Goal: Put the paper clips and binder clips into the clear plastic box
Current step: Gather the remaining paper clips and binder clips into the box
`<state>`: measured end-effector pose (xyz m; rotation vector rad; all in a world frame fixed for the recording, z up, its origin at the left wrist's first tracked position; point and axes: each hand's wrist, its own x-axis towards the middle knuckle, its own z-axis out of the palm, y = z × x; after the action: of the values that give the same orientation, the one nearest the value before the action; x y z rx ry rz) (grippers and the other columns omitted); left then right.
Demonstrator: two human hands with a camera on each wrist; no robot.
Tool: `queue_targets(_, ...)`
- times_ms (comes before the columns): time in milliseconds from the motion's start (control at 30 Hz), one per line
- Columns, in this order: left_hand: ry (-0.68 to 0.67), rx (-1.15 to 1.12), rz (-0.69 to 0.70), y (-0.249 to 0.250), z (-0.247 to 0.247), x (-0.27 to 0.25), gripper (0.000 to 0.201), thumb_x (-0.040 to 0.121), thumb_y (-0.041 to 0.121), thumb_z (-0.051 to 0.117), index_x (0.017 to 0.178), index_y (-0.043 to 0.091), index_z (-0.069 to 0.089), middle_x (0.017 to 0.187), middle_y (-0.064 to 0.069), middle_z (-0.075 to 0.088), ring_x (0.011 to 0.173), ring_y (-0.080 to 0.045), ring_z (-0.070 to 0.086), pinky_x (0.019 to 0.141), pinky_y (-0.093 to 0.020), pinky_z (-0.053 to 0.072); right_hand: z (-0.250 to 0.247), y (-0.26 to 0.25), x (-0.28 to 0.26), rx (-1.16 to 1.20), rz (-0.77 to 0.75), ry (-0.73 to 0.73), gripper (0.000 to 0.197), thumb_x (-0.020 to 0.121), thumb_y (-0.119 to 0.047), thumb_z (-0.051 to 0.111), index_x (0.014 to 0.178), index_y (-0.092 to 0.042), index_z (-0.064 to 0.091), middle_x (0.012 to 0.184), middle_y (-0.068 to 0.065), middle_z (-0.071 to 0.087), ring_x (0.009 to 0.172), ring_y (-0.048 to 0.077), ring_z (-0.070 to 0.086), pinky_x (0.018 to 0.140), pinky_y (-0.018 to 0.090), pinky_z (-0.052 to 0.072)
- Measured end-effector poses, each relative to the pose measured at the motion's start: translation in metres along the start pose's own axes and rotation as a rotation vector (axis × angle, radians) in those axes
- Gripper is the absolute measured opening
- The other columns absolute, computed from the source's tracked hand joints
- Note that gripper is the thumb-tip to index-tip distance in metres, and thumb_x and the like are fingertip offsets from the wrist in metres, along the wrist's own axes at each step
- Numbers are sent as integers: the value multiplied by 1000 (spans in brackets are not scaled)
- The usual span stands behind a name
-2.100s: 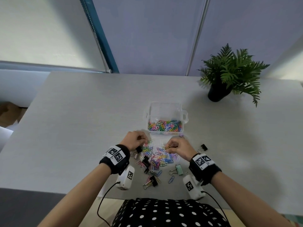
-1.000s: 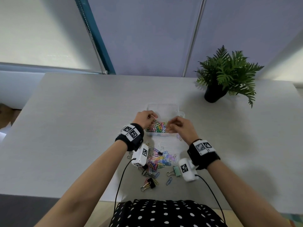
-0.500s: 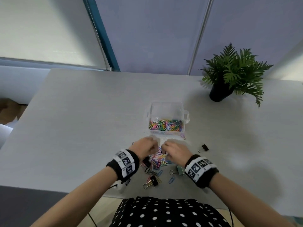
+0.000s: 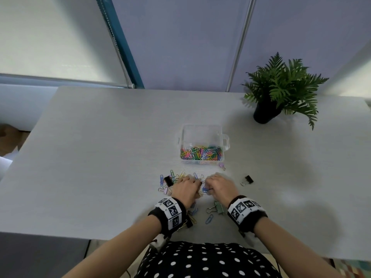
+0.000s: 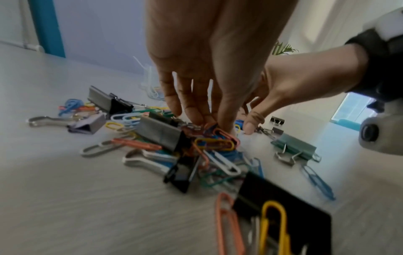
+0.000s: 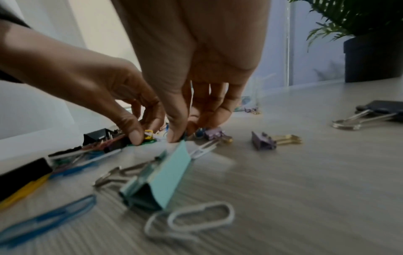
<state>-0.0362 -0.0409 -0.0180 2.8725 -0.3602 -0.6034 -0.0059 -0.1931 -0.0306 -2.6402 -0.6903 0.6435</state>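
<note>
A loose heap of coloured wire paper clips point(image 4: 181, 178) mixed with metal binder clips is spread on the pale grey wood-grain table point(image 4: 90, 157), near its front edge. The left hand point(image 4: 185, 189) is lowered onto the heap, fingers bunched narrowly downward; in the left wrist view its fingertips point(image 5: 224, 127) are pinched on a small cluster of orange, yellow and blue paper clips. The right hand point(image 4: 218, 187) is set just beside it, fingers likewise drawn together and pointed down, the thumb and fingertips point(image 6: 174, 136) closed on clips at the heap's right edge, though exactly which ones cannot be told.

The clear rectangular plastic box point(image 4: 202, 135) stands open beyond the heap, apart from both hands, its near half filled with multicoloured paper clips. A mint-green binder clip point(image 4: 217, 207) lies near the right wrist, and a black binder clip point(image 4: 248, 179) lies by itself to the right. A potted green fern point(image 4: 281, 91) stands at the far right of the table.
</note>
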Motion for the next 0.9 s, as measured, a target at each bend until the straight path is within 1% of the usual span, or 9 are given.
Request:
queue_targets(167,-43,-267,-66,-12,-12,5,15,84,18,62,98,21,66,108,-4,66,106,-22,57,93,-31,44,-5,9,-1,179,46,7,14,75,-15,69,75,-20,56,82,-6,51,82,10,44,72,25,36)
queue_targets(267,-54,-496,-102,-22,-21,9,13,81,14,67,93,15,70,98,-3,72,93,-15,63,84,-19,43,-14,13,-3,467,119,26,29,71,-6,73,61,-25,53,69,-9,59,71,15,59,71,30,49)
queue_targets(367,-46,-676,-121,-31,-30,10,13,76,10,72,89,7,72,85,-4,71,69,-6,59,71,-11,43,-22,14,-5,623,146,32,29,71,2,70,63,-22,55,63,-3,64,58,13,60,62,26,51)
queue_targets(467,-74,-830,-153,-37,-37,11,9,80,6,68,88,3,69,70,2,65,45,3,54,53,-12,49,-30,15,-7,742,160,59,20,75,6,64,70,-13,58,62,1,67,51,10,60,52,23,51)
queue_targets(533,-42,-890,-166,-39,-46,15,5,83,5,63,87,5,67,74,-1,65,52,-2,59,53,-11,51,-38,17,-4,789,164,112,14,78,3,63,75,-9,60,64,2,67,51,9,61,51,21,52)
queue_targets(633,68,-864,-131,-41,-68,32,5,84,11,62,87,9,67,85,-12,69,68,-15,64,61,-12,53,-56,19,10,804,154,220,6,80,-2,64,81,-7,61,69,3,67,51,3,60,52,16,51)
queue_targets(767,195,-748,-116,-39,-97,60,14,85,11,63,94,3,68,88,-16,70,62,-11,58,73,-26,53,-77,24,38,818,160,341,15,78,0,66,76,-13,59,65,2,64,46,1,56,51,19,50)
queue_targets(833,181,-664,-115,-40,-104,69,16,86,10,61,99,4,69,97,-15,71,76,-17,64,84,-27,51,-82,25,48,732,165,346,12,78,0,66,79,-11,62,70,2,65,52,4,58,55,16,49)
queue_targets(900,136,-530,-103,-43,-105,70,22,88,11,58,108,7,67,110,-12,69,100,-20,63,94,-24,43,-83,25,51,518,156,307,10,80,-1,64,89,-4,66,82,7,66,67,12,58,65,15,47)
